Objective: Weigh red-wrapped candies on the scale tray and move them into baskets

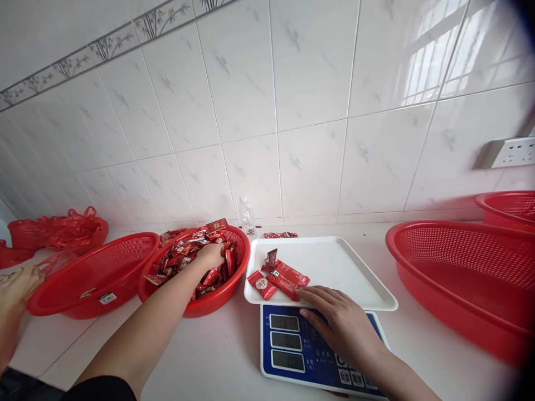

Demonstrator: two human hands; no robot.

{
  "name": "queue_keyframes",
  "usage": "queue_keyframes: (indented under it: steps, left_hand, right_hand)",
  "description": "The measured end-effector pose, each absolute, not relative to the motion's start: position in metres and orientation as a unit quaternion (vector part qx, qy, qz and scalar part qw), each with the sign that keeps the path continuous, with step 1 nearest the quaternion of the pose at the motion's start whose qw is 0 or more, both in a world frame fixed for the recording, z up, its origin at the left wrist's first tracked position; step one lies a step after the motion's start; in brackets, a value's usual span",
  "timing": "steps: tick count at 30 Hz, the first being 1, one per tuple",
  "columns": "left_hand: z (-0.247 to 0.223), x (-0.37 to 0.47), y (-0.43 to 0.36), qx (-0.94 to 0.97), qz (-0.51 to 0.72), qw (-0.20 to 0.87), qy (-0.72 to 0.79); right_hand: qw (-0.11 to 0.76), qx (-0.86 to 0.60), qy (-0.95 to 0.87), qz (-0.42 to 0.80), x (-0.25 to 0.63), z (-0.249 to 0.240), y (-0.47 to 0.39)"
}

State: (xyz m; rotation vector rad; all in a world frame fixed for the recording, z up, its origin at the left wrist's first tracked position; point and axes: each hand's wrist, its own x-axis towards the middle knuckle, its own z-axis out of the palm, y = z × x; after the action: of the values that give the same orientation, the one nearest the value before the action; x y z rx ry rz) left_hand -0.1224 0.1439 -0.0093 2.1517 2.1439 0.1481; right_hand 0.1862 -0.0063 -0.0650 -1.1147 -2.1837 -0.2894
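Note:
My left hand point(211, 256) reaches into a red basket point(213, 303) heaped with red-wrapped packets point(179, 259). Its fingers are partly sunk among the packets, and what they hold, if anything, is hidden. On the white tray point(334, 267) of a blue scale point(288, 376) lie several red packets point(288, 275) at the left side, one of them darker. My right hand point(334, 317) is over the tray's front edge and the scale's panel, fingers extended, its fingertips at the lower end of a long red packet.
A red basket point(112, 264) holding a small item stands at the left, beside another person's hand point(20, 284). Red plastic bags point(71, 231) lie behind it. A clear bottle point(247, 217) is by the wall. Large red baskets point(460, 284) stand at the right.

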Motion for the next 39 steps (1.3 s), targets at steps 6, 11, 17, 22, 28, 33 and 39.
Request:
queue_keyframes:
  steps: [6, 11, 17, 22, 28, 33, 39]
  left_hand:
    - [0.012, -0.137, 0.148, 0.674, 0.188, 0.131, 0.703]
    - [0.041, -0.125, 0.143, 0.663, 0.306, 0.218, 0.648]
    - [0.040, -0.076, 0.123, 0.681, 0.303, 0.445, 0.497]
    - [0.021, -0.048, 0.110, 0.770, 0.160, 0.389, 0.480]
    - [-0.001, -0.017, 0.089, 0.853, 0.086, 0.271, 0.438]
    - [-0.008, -0.007, 0.085, 0.837, 0.151, 0.307, 0.428]
    - [0.019, -0.048, 0.114, 0.776, 0.296, 0.222, 0.511]
  right_hand:
    - [0.337, -0.427, -0.833, -0.106, 0.186, -0.064, -0.007]
    - [0.342, -0.428, -0.831, -0.097, 0.186, -0.065, -0.007]
    - [0.325, -0.434, -0.835, -0.096, 0.186, -0.066, -0.007]
    - [0.318, -0.435, -0.838, -0.088, 0.186, -0.065, -0.007]
    - [0.336, -0.430, -0.833, -0.090, 0.186, -0.065, -0.008]
    - [0.335, -0.435, -0.831, -0.091, 0.186, -0.064, -0.008]
    - [0.330, -0.437, -0.832, -0.094, 0.186, -0.062, -0.009]
